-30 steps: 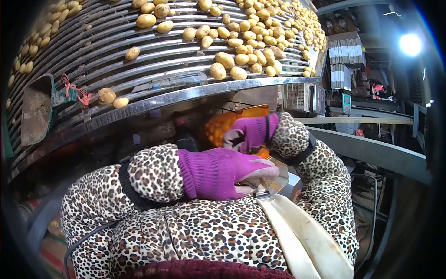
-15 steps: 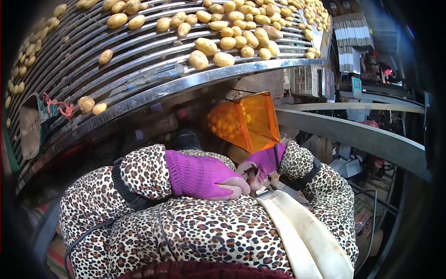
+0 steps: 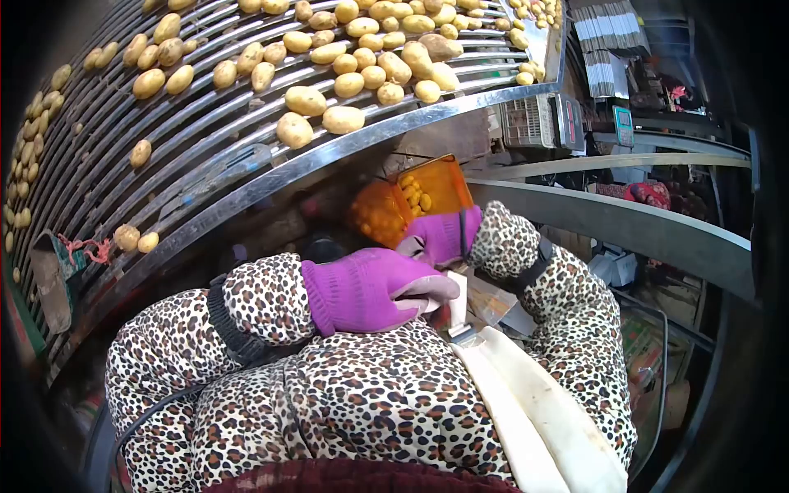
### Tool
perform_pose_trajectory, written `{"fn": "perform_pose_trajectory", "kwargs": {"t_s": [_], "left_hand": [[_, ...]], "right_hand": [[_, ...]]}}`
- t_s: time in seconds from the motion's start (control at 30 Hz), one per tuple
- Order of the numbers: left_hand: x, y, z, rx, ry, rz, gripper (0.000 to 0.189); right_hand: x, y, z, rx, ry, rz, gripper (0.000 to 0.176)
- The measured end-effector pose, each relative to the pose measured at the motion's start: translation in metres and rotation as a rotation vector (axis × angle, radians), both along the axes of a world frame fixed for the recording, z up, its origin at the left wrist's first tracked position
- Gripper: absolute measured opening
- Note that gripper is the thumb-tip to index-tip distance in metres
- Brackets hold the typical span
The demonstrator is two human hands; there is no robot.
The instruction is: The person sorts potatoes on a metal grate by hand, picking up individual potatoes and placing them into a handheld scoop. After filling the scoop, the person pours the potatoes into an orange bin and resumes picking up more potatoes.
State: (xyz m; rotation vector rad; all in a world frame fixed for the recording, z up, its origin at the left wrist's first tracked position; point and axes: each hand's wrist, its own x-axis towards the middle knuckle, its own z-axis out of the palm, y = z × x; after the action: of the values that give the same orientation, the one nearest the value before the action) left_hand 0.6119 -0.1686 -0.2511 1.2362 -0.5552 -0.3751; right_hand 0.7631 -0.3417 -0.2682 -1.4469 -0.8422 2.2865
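My left hand, in a purple glove with pale fingertips, is pinched on a short white strap. The strap runs down to a metal buckle on a wide cream-coloured band lying over the leopard-print clothing. Just above and right of it, my right hand, gloved too, is curled closed against the lower edge of an orange mesh bag. Its fingertips are partly hidden, and what they hold cannot be made out. Yellow potatoes show inside the bag.
A slatted metal rack carries many potatoes across the top, bordered by a shiny metal edge. A grey metal beam crosses at right, below a scale and a white crate. A scoop-like tool lies far left.
My right hand has moved up and left, away from the buckle, to the orange bag. My left hand has risen slightly, and the short white strap now shows. The rack appears shifted left in view.
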Motion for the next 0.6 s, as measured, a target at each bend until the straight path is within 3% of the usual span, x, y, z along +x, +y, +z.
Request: {"fn": "perform_pose_trajectory", "kwargs": {"t_s": [0.03,0.07,0.17,0.2,0.3,0.33,0.4,0.43,0.47,0.6], "left_hand": [[0.001,-0.005,-0.001,0.015,-0.031,0.071,0.043],[0.005,-0.01,-0.002,0.002,-0.221,0.184,0.06],[0.009,-0.031,-0.013,0.098,-0.44,0.227,0.064],[0.014,-0.034,-0.012,0.087,-0.381,0.096,0.061],[0.026,-0.033,-0.001,0.158,-0.356,-0.064,0.056],[0.025,-0.037,-0.008,0.151,-0.367,-0.098,0.05],[0.02,-0.027,-0.016,0.164,-0.343,-0.099,0.045],[0.017,-0.022,-0.019,0.169,-0.333,-0.094,0.042],[0.014,-0.016,-0.016,0.141,-0.236,-0.129,0.038],[0.007,-0.003,-0.022,0.131,-0.138,-0.17,0.04]], "right_hand": [[0.003,0.004,-0.006,0.042,-0.003,0.031,0.02],[0.004,0.013,-0.009,0.086,-0.004,0.065,0.019],[0.012,0.059,0.015,-0.128,-0.102,0.244,0.019],[0.009,0.056,0.001,-0.299,-0.009,0.072,0.017],[0.01,0.082,0.0,-0.33,-0.124,0.144,0.015],[0.019,0.074,-0.007,-0.404,-0.03,0.092,0.011],[0.042,0.031,-0.024,-0.252,-0.046,0.34,0.007],[0.05,0.01,-0.018,-0.474,-0.134,0.513,0.012],[0.062,-0.018,-0.011,-0.537,-0.127,0.561,0.011],[0.041,-0.078,0.021,-0.53,0.142,0.181,0.009]]}}
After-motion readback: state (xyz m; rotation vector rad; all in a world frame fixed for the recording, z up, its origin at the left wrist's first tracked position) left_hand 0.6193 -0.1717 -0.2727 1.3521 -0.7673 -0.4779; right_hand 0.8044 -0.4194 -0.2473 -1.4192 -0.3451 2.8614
